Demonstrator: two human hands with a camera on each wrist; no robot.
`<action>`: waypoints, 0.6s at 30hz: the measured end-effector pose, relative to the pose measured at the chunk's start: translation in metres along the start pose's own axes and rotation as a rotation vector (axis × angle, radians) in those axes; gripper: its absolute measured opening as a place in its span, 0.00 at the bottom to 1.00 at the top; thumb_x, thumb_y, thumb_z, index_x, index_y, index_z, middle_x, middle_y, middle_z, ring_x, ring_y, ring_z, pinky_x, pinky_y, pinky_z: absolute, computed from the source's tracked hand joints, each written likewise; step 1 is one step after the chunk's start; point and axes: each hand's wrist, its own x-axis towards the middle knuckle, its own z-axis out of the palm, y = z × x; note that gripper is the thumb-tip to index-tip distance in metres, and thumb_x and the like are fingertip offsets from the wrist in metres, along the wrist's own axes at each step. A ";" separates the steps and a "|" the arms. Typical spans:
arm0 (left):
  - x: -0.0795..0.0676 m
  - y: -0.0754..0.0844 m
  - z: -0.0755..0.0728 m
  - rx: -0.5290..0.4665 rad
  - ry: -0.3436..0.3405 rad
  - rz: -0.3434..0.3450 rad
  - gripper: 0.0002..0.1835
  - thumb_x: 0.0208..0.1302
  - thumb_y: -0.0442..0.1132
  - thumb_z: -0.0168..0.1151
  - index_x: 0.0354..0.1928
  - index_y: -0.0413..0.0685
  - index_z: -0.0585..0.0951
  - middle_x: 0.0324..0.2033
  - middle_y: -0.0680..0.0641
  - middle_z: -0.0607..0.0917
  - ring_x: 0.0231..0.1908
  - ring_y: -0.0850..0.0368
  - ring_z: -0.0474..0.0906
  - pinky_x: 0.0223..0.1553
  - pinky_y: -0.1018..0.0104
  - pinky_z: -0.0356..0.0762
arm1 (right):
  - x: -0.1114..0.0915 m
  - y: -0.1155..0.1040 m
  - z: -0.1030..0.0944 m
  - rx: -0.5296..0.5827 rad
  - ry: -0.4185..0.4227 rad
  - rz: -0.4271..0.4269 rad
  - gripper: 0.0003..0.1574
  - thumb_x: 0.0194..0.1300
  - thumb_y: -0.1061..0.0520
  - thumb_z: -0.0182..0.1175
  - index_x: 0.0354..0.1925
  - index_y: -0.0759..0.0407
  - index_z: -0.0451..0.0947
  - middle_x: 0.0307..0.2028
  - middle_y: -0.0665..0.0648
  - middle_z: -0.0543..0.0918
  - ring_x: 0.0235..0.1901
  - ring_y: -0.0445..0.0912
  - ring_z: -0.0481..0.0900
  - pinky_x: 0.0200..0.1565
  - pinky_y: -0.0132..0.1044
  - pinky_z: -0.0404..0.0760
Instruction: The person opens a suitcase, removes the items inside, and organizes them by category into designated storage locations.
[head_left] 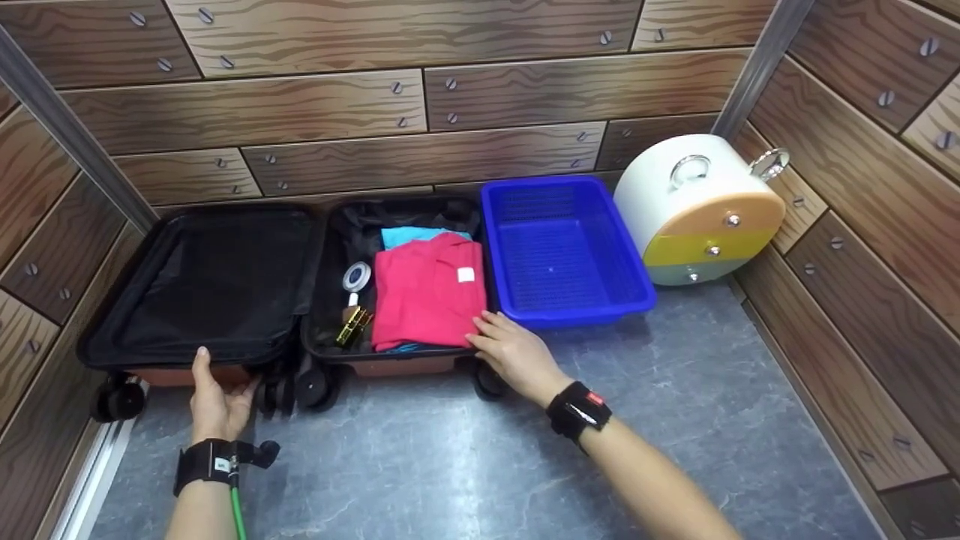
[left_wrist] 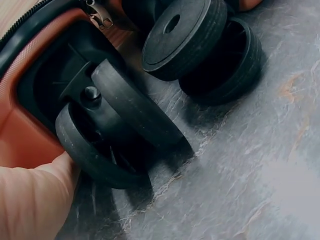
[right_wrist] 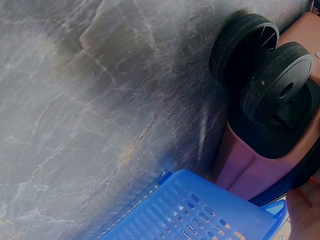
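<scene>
An orange suitcase (head_left: 405,366) lies spread out on the floor, its black-lined lid half (head_left: 225,285) on the left. My left hand (head_left: 217,405) grips the front edge of that half, thumb up over the rim and fingers underneath. In the left wrist view the hand is beside a black double wheel (left_wrist: 135,107). My right hand (head_left: 519,361) rests its extended fingers on the front right corner of the other half, near a folded red shirt (head_left: 427,292). Light blue cloth (head_left: 420,235) shows behind the shirt. Left of it lie a round white-rimmed item (head_left: 357,277) and a shiny gold item (head_left: 352,326).
A blue plastic basket (head_left: 645,304) stands against the suitcase's right side. Farther right is a white rounded cabinet (head_left: 652,187) with orange, yellow and green drawers. Wood-patterned walls (head_left: 517,94) enclose the grey marbled floor (head_left: 420,465). Suitcase wheels (head_left: 120,401) stick out in front.
</scene>
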 end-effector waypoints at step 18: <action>-0.015 0.004 0.006 0.361 0.278 0.083 0.57 0.64 0.71 0.58 0.82 0.65 0.35 0.81 0.55 0.38 0.78 0.52 0.46 0.73 0.63 0.57 | -0.001 0.000 -0.001 -0.004 0.021 0.002 0.20 0.69 0.57 0.68 0.58 0.58 0.85 0.61 0.64 0.81 0.66 0.58 0.75 0.69 0.50 0.68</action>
